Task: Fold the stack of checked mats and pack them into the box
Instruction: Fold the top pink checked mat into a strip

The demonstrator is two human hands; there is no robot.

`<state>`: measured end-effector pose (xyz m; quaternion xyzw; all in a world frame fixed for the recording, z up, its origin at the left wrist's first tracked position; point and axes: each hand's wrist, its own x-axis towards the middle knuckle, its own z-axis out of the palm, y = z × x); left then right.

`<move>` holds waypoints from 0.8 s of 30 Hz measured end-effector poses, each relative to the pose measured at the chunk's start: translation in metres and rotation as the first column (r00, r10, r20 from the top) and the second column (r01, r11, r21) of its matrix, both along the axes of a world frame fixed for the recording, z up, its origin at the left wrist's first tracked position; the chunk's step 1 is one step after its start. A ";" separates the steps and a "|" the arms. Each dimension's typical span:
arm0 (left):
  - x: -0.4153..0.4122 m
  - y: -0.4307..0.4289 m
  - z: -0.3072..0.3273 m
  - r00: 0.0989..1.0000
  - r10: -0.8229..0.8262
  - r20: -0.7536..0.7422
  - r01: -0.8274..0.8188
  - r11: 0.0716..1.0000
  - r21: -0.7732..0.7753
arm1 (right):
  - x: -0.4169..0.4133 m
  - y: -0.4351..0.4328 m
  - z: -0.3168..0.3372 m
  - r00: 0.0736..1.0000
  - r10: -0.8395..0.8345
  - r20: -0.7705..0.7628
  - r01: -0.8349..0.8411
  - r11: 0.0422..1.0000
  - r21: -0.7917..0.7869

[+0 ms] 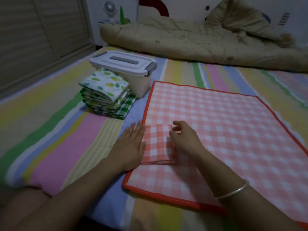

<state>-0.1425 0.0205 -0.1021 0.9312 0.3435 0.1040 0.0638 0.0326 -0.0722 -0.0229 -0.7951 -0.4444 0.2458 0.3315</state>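
On the striped bed (66, 130), a pink checked mat (225, 130) lies spread flat, with a folded mat (156, 144) of the same check resting on its left edge. The left hand (131, 144) lies flat against the folded mat's left side, its grip released. The right hand (185, 139) sits at the folded mat's right side, fingers loosely curled, grasping nothing. Farther back on the left, the box (140, 84) stands with its lid (123, 62) on. A green stack (106, 95) of folded mats touches the box's front.
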 end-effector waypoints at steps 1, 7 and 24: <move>0.000 -0.001 0.000 1.000 0.002 0.012 -0.002 1.000 0.001 | 0.000 0.001 0.005 1.000 -0.015 -0.005 0.015 0.998 -0.054; 0.000 0.001 0.004 1.000 0.013 0.021 -0.012 0.998 -0.063 | -0.019 -0.002 0.011 0.913 -0.031 -0.407 -0.045 0.983 -0.176; -0.063 0.103 0.144 0.453 0.405 0.794 -0.389 0.891 -0.233 | -0.097 0.158 0.075 0.509 0.133 -0.850 0.205 0.941 0.271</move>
